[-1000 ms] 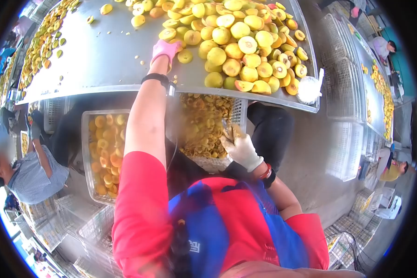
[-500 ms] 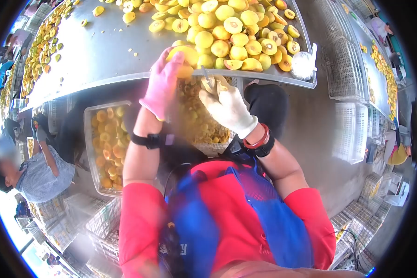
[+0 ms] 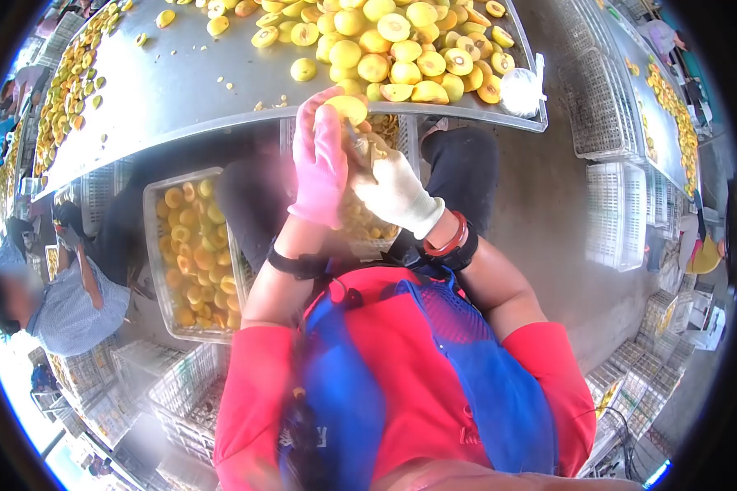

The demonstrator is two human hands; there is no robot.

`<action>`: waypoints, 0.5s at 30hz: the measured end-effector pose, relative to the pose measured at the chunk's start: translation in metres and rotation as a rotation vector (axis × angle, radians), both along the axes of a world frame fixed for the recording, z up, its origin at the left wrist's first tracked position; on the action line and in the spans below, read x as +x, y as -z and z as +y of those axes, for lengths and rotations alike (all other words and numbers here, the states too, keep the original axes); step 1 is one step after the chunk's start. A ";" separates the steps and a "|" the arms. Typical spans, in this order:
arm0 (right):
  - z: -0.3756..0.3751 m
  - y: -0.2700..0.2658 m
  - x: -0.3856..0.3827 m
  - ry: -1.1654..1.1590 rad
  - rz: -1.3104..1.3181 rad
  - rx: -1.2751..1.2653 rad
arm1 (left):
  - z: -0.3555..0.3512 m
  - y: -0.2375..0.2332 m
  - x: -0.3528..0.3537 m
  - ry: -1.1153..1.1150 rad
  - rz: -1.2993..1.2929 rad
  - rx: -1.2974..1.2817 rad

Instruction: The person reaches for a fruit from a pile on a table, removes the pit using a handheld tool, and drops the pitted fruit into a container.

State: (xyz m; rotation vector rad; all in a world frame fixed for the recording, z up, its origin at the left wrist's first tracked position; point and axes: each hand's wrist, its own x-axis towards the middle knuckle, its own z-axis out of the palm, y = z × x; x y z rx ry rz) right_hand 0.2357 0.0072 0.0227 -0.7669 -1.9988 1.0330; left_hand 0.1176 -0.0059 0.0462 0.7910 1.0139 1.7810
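My left hand (image 3: pixel 319 164), in a pink glove, holds a yellow fruit half (image 3: pixel 348 109) at its fingertips, just in front of the metal table's (image 3: pixel 213 90) edge. Close beside it, my right hand (image 3: pixel 391 184) wears a white, stained glove and is closed round a small tool (image 3: pixel 354 135) whose tip points at the fruit. The tool's grip is hidden by the fingers. Beyond both hands, a heap of halved and whole yellow fruits (image 3: pixel 405 51) lies on the table. Beneath them, between my knees, a crate holds fruit pieces (image 3: pixel 368 217).
A crate of orange fruit halves (image 3: pixel 201 262) stands at the left. A clear bag (image 3: pixel 520 92) lies at the table's right corner. White crates (image 3: pixel 614 217) stand on the right. At the far left another person (image 3: pixel 78 307) sits; more fruit (image 3: pixel 78 78) lies on the table's left part.
My left hand has moved right and slightly down, bringing the fruit against my right hand's tool. The view has shifted a little, and a fruit lies apart from the heap's left side.
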 end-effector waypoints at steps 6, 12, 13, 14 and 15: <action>0.005 -0.015 0.019 -0.357 0.166 -1.070 | -0.001 0.006 -0.008 0.159 0.129 0.075; -0.001 -0.024 0.027 -0.519 0.305 -1.212 | 0.000 -0.002 -0.014 0.162 -0.161 -0.043; -0.006 -0.024 0.029 -0.467 0.271 -1.208 | 0.000 -0.004 -0.021 0.077 -0.108 -0.064; -0.008 -0.022 0.030 -0.423 0.237 -1.207 | -0.002 -0.004 -0.031 -0.015 -0.052 -0.091; -0.007 -0.019 0.032 -0.402 0.182 -1.115 | -0.005 -0.003 -0.043 -0.112 0.004 -0.122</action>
